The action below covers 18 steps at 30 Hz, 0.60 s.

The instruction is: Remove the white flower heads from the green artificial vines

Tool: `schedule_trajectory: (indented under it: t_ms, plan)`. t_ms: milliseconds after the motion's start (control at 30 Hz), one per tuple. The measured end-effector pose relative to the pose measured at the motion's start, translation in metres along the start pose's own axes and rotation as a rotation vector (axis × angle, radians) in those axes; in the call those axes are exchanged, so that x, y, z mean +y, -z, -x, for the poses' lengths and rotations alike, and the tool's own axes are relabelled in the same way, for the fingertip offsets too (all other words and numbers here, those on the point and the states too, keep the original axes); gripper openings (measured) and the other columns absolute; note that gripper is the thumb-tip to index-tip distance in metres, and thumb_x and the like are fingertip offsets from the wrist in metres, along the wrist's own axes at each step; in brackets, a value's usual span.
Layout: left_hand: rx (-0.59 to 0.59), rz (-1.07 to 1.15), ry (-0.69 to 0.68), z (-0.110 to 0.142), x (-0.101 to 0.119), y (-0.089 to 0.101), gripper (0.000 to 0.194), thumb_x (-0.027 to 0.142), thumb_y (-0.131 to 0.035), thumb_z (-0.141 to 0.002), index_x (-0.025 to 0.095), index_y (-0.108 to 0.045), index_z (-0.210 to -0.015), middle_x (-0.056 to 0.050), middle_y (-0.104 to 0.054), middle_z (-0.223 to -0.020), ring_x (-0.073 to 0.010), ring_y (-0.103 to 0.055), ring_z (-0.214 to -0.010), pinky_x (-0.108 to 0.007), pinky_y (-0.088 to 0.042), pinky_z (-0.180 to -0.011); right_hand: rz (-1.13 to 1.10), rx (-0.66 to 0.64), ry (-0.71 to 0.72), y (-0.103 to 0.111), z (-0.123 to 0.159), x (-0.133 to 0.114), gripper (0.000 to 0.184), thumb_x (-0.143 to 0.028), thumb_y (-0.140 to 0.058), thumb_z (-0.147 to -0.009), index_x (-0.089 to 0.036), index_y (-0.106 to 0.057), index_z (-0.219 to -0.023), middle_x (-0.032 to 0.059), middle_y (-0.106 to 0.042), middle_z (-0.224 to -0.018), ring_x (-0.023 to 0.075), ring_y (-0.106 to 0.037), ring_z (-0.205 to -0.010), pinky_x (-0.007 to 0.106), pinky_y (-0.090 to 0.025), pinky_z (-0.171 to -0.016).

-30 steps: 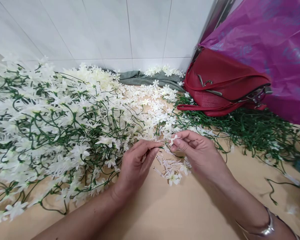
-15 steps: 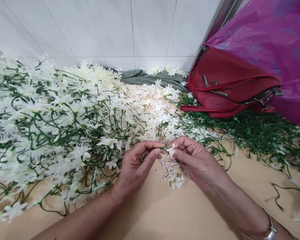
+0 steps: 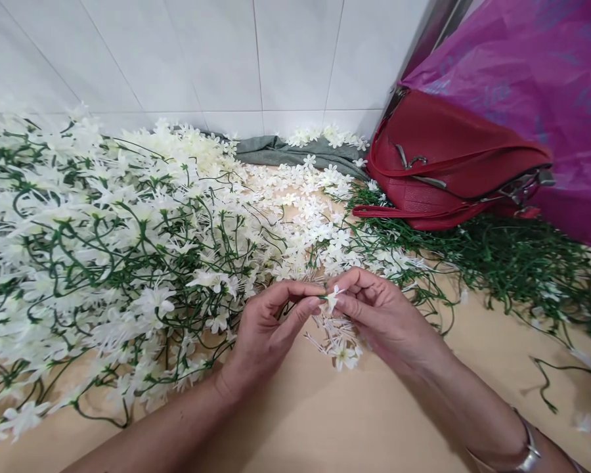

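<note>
My left hand [image 3: 270, 328] pinches the thin green stem of an artificial sprig, fingers closed, at the centre of the view. My right hand [image 3: 381, 315] pinches a small white plastic flower [image 3: 331, 297] right at the left fingertips, so the two hands touch at the flower. Below the fingers hangs a small bunch of white flowers [image 3: 342, 345] over the beige surface. A big heap of green stems with white flowers [image 3: 103, 249] lies to the left of my left hand.
Loose white flower heads [image 3: 310, 210] are scattered behind the hands. Bare green stems [image 3: 502, 263] pile up on the right. A red handbag [image 3: 443, 164] leans against a purple plastic sheet [image 3: 546, 79]. A grey cloth [image 3: 285, 152] lies by the white tiled wall.
The hands stay together at the centre. My right hand has drawn the white flower closer to the left fingertips. The view has shifted slightly.
</note>
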State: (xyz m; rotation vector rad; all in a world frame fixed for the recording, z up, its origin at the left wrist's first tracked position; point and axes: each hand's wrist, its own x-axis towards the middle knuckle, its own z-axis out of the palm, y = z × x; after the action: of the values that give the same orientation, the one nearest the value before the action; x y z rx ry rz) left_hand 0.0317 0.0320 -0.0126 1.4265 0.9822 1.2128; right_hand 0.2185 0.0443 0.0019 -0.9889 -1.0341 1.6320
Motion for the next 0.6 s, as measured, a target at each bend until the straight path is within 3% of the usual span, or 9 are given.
schedule_trajectory:
  t_ms: [233,600]
  plan:
    - [-0.014,-0.029,-0.012,0.000,-0.004,0.000,0.014,0.031,-0.071,-0.096,0.021,-0.079,-0.100,-0.004,-0.079,-0.087,-0.0172,-0.073,-0.084,-0.031,-0.060,-0.084,0.018,0.003,-0.011,0.001,0.000,0.000,0.029,-0.040,-0.092,-0.072,-0.021,-0.071,-0.078,-0.0014,-0.072,-0.069,0.0126,-0.063,-0.063,0.025,-0.049,-0.061]
    - [-0.001,-0.149,-0.019,0.001,-0.011,-0.001,0.010,0.028,-0.071,-0.095,0.019,-0.076,-0.093,-0.003,-0.079,-0.087,-0.0145,-0.072,-0.080,-0.024,-0.054,-0.075,0.033,-0.009,-0.008,0.001,0.000,0.004,0.024,-0.037,-0.090,-0.077,-0.021,-0.072,-0.079,-0.0019,-0.071,-0.067,0.0104,-0.062,-0.063,0.023,-0.047,-0.062]
